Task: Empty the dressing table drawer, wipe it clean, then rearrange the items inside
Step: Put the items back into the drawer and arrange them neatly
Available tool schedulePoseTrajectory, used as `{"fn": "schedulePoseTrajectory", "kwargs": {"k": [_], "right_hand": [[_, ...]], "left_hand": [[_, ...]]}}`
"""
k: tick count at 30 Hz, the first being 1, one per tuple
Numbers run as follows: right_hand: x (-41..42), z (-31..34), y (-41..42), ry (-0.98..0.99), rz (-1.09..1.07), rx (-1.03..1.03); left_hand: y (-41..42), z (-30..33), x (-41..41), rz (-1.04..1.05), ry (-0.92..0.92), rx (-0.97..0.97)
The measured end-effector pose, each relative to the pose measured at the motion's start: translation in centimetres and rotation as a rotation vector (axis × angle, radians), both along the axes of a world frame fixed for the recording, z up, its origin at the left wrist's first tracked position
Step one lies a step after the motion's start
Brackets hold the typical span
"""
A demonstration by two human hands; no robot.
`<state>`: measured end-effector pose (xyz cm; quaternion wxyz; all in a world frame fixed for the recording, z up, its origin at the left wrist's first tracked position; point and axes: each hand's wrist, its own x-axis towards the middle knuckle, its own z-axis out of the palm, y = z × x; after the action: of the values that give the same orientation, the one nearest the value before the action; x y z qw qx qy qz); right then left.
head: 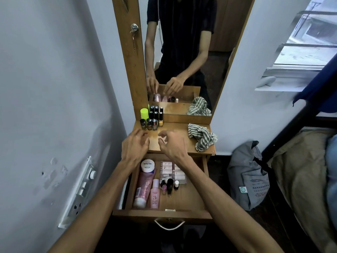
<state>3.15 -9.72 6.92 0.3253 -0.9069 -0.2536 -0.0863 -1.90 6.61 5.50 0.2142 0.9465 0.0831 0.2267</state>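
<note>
Both grips empty, left hand (134, 145), right hand (173, 146), over drawer (193, 198)

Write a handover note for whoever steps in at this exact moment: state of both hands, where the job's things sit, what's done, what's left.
Left hand: over the tabletop, fingers loosely curled, holding nothing.
Right hand: beside it, also without anything in its grip.
Drawer: pulled open, partly filled: white jar, pink tube, pink bottle, three small nail polish bottles, flat pack of pink tubes.
Tabletop: more nail polish bottles and a lime-capped bottle at the back left; striped cloth on the right.
Done: cannot tell whether emptying or refilling is underway.
Left: the bottles on top are still outside the drawer.
</note>
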Motion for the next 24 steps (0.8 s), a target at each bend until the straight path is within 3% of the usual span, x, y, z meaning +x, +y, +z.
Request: {"fn": "schedulePoseTrajectory", "kwargs": {"k": [7, 16, 24], "right_hand": [[4.2, 2.1, 4.9, -0.102, -0.019, -0.096], [6.3, -0.4, 6.3, -0.028, -0.133, -0.153], [7.2, -1.0, 6.7, -0.021, -0.169, -0.101]], "left_hand": [[2.8, 1.8, 5.2, 0.020, 0.079, 0.028], [3.5, 0.6, 7.4, 0.025, 0.157, 0.020], [3.3, 0.0, 7.5, 0.050, 0.100, -0.032]]}}
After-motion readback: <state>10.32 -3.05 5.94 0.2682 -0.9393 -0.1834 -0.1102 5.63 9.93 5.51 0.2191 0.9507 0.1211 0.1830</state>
